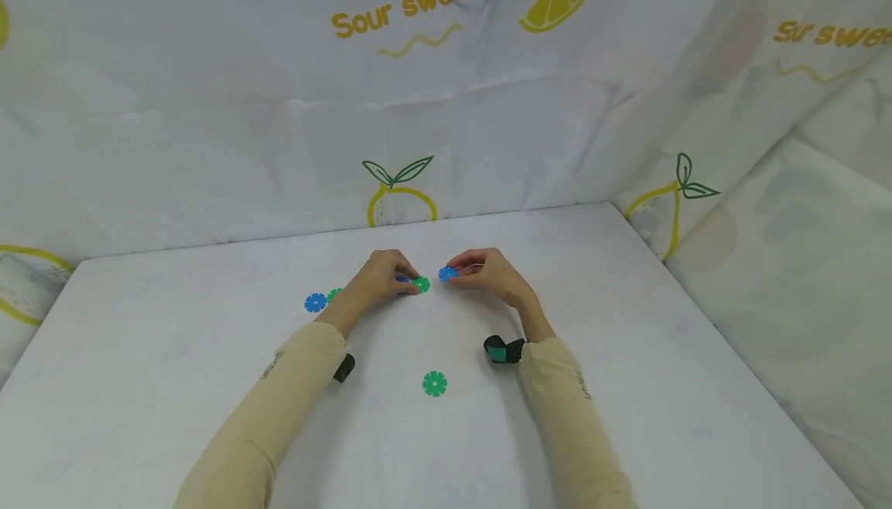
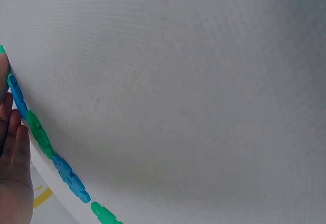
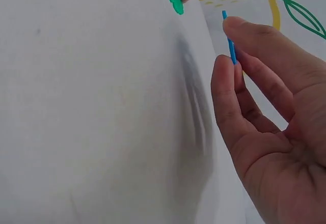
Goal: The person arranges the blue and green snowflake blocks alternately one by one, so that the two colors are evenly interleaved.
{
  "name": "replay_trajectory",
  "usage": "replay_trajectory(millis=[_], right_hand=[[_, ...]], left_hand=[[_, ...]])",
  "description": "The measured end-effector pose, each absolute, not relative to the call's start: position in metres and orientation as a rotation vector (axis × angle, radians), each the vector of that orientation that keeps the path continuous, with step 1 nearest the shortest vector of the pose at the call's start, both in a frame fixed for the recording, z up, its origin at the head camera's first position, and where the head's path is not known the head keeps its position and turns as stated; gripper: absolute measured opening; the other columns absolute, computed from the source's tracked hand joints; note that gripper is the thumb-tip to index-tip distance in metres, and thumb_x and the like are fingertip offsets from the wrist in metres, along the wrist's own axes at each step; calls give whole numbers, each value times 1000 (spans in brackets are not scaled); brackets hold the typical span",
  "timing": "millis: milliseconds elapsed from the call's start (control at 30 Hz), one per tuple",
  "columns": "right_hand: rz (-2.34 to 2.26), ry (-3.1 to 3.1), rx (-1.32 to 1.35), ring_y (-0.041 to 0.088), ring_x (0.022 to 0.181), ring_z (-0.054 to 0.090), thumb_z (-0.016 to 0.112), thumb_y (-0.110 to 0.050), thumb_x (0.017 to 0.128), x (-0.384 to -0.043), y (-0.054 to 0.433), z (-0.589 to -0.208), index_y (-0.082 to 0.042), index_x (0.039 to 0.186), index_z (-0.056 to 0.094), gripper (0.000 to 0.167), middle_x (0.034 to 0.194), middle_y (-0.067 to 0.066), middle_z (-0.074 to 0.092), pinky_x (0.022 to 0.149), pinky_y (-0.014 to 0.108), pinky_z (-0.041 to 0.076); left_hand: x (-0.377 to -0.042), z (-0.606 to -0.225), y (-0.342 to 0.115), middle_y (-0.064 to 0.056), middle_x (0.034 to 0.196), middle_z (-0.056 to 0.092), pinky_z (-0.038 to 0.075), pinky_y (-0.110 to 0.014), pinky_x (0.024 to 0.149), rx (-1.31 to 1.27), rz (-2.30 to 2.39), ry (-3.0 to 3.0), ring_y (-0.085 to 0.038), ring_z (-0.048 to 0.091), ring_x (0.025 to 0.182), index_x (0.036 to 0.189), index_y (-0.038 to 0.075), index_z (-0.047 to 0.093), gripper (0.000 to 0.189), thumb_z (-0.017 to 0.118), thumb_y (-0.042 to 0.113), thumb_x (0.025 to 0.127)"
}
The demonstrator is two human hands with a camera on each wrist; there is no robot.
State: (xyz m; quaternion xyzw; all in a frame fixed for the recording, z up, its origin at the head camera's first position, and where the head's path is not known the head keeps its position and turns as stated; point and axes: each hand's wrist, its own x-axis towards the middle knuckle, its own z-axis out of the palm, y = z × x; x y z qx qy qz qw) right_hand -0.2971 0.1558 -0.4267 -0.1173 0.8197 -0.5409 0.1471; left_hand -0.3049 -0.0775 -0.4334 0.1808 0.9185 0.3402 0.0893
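Observation:
My left hand [image 1: 382, 276] pinches a green interlocking disc [image 1: 421, 285] with notched edges at the right end of a row. Beside that disc, under the fingers, shows a blue disc [image 2: 18, 96]. The row runs on with another green disc [image 2: 39, 134] and a blue one [image 2: 71, 178], partly behind the left wrist in the head view. A short distance to the right, my right hand [image 1: 493, 275] holds a single blue disc [image 3: 230, 43] between thumb and fingertips. It stands apart from the left hand's green disc, edge-on in the right wrist view.
One loose green disc [image 1: 435, 383] lies flat on the white table [image 1: 174, 385], nearer the body between the forearms. At the row's left end lies a blue disc [image 1: 316, 302]. A white lemon-print cloth [image 1: 230, 160] hangs behind the table and along its right side.

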Motion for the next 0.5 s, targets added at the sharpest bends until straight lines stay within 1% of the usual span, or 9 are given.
replay_trajectory(millis=[233, 500], right_hand=[[-1458, 2411, -334, 18, 86, 61, 76, -9, 82, -302, 147, -426, 2, 110, 68, 31, 101, 13, 68, 81, 24, 48], [-1345, 2502, -314, 15, 77, 57, 80, -12, 79, -307, 140, -429, -2, 104, 71, 29, 89, 7, 68, 78, 26, 45]], left_hand=[[-306, -435, -79, -5, 103, 68, 46, -37, 96, 559, 1020, 2735, -23, 60, 104, 99, 4, 74, 24, 79, 16, 79], [-307, -435, -79, -5, 103, 68, 46, -37, 96, 564, 1009, 2748, -22, 59, 104, 99, 5, 74, 25, 80, 18, 79]])
